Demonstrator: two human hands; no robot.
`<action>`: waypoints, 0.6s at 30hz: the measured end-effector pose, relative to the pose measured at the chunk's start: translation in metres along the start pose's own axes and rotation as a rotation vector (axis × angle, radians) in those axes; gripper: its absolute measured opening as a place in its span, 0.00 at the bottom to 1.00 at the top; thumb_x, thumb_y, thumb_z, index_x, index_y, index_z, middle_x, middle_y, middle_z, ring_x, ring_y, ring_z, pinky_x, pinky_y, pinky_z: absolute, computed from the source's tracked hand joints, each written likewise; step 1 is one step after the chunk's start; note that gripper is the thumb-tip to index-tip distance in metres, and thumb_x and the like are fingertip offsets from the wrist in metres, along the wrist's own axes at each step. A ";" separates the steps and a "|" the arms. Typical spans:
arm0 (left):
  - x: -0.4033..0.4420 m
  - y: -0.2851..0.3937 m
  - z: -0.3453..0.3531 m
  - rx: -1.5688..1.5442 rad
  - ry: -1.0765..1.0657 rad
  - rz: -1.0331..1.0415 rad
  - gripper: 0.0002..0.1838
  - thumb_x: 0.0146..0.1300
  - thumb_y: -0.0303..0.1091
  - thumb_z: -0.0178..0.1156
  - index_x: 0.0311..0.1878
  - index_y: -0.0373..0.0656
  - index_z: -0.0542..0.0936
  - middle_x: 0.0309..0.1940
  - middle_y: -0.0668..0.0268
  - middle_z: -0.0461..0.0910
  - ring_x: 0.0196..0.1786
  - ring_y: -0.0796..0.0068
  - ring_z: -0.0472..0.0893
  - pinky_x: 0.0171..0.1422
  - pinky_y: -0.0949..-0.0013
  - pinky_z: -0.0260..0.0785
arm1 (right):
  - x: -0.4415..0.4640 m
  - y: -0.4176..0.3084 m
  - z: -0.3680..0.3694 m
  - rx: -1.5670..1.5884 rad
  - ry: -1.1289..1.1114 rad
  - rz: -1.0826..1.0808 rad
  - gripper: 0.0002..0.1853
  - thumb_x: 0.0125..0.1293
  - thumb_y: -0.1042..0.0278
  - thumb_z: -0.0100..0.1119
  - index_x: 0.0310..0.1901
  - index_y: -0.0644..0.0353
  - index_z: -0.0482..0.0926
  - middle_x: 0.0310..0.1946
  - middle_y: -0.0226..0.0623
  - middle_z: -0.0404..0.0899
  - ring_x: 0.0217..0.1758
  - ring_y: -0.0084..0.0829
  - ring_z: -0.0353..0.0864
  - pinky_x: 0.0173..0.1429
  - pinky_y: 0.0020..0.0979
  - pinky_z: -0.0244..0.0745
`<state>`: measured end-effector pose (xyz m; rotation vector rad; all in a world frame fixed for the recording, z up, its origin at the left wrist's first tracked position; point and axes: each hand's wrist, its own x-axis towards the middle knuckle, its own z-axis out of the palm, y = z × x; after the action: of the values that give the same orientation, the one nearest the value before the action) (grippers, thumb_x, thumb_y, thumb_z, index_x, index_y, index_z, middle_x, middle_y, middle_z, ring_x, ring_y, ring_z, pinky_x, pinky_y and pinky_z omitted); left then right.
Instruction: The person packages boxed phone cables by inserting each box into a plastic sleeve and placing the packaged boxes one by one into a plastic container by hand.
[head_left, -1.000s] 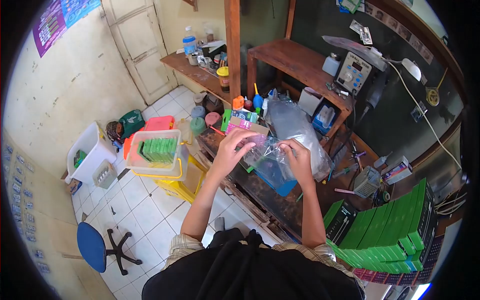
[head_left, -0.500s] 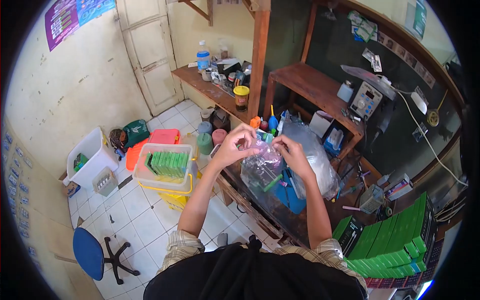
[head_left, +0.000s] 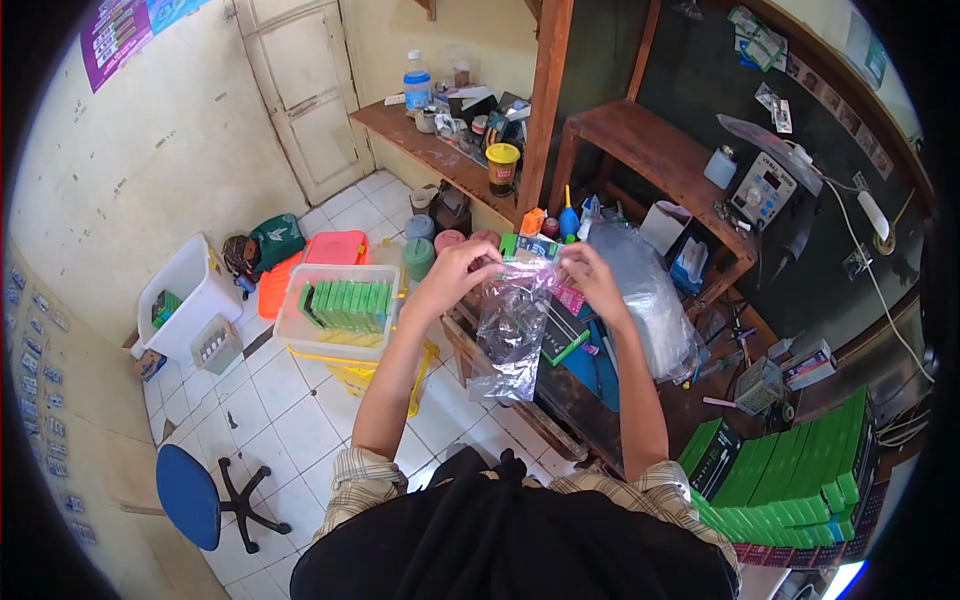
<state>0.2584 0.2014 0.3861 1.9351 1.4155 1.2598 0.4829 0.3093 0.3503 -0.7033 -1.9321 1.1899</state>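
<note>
A clear plastic bag (head_left: pixel 512 335) hangs between my two hands over the front edge of the workbench. My left hand (head_left: pixel 462 277) pinches its upper left side, my right hand (head_left: pixel 592 284) its upper right side. Behind the bag, a black and green box (head_left: pixel 565 335) lies on a blue mat (head_left: pixel 597 370). Beyond my right hand rests a large bundle of clear plastic (head_left: pixel 645 300). Pink and green packets lie just behind the bag, partly hidden.
Stacked green boxes (head_left: pixel 790 475) stand at the bench's right. A clear tub (head_left: pixel 338 340) of green boxes sits on a yellow stool (head_left: pixel 415 385) to the left. A wire basket (head_left: pixel 758 385), a hot-air station (head_left: pixel 765 190) and a blue chair (head_left: pixel 187 497) are also around.
The bag has dropped open to hang full length between my hands, its lower end now by the bench edge. The view has shifted, so the bench appears further right.
</note>
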 end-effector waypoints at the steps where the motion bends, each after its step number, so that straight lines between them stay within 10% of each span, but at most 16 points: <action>1: -0.002 0.003 -0.003 0.000 0.007 0.004 0.06 0.56 0.30 0.60 0.33 0.38 0.77 0.28 0.66 0.76 0.31 0.76 0.74 0.38 0.73 0.66 | 0.002 0.009 -0.001 0.166 0.075 0.033 0.11 0.62 0.72 0.53 0.46 0.62 0.72 0.31 0.37 0.75 0.32 0.21 0.75 0.38 0.22 0.70; 6: -0.004 -0.001 -0.010 0.059 -0.008 0.073 0.08 0.58 0.31 0.58 0.35 0.36 0.73 0.33 0.63 0.74 0.37 0.69 0.74 0.44 0.70 0.65 | -0.008 0.120 -0.007 -0.523 -0.212 0.356 0.48 0.43 0.41 0.68 0.60 0.66 0.61 0.56 0.55 0.68 0.63 0.47 0.64 0.65 0.40 0.58; 9: -0.006 0.000 -0.012 0.131 0.025 0.107 0.07 0.60 0.31 0.56 0.36 0.37 0.72 0.34 0.62 0.73 0.39 0.67 0.74 0.45 0.68 0.65 | -0.016 0.133 0.003 -0.796 -0.339 0.482 0.52 0.41 0.41 0.69 0.62 0.68 0.57 0.58 0.54 0.66 0.63 0.47 0.63 0.66 0.38 0.58; 18: -0.011 0.027 -0.009 0.331 0.113 0.289 0.07 0.56 0.30 0.59 0.37 0.40 0.73 0.36 0.59 0.72 0.43 0.58 0.74 0.47 0.62 0.66 | -0.025 0.103 -0.014 -0.251 -0.205 0.425 0.29 0.47 0.59 0.68 0.48 0.70 0.74 0.42 0.47 0.79 0.44 0.36 0.79 0.49 0.32 0.69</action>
<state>0.2638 0.1796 0.4062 2.3942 1.5194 1.3464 0.5159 0.3401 0.2530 -1.2128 -2.1962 1.3216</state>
